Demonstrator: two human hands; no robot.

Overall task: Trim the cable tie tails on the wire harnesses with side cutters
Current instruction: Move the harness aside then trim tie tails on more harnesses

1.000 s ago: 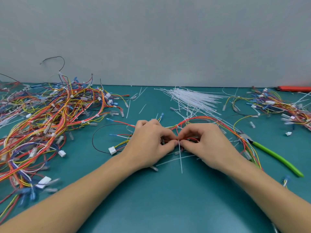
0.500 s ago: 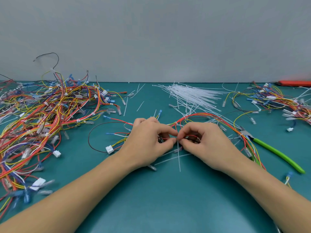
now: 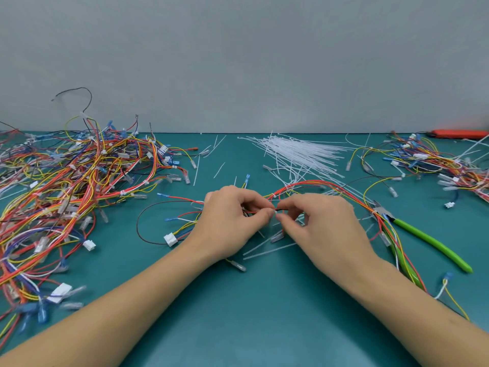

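Bundle of red, yellow and black wires forming one harness [image 3: 312, 185], at the middle of the teal table top [image 3: 264, 313], arching from between the two hands up and away to the right, then down past the right forearm. Small white cable tie [image 3: 275, 213] around the wires right where the thumbs meet; tail mostly hidden by the fingers. Left hand [image 3: 232, 221] curled over the harness, thumb and forefinger pinching the wires at the tie. Right hand [image 3: 322, 223] likewise curled, thumb and fingertips pinching the same spot from the other side, the two thumbs nearly touching. Loose translucent tie strips [image 3: 267, 249] flat on the table just below the hands. White plastic connector [image 3: 170, 239] on the harness's near end, just left of the left wrist, beside a thin dark looped wire [image 3: 140, 223].

Side cutters with bright green handles [image 3: 434, 245] on the table right of the right hand, untouched, metal head close to the harness wires, one handle running under them. Fan of unused white cable ties [image 3: 301, 153] behind the hands toward the grey wall. Large tangled heap of multicoloured wire harnesses [image 3: 66, 186] filling the left side of the table. Smaller heap of similar harnesses [image 3: 434, 162] at the far right. Flat orange object [image 3: 460, 133] at the table's far right edge, too blurred to identify.
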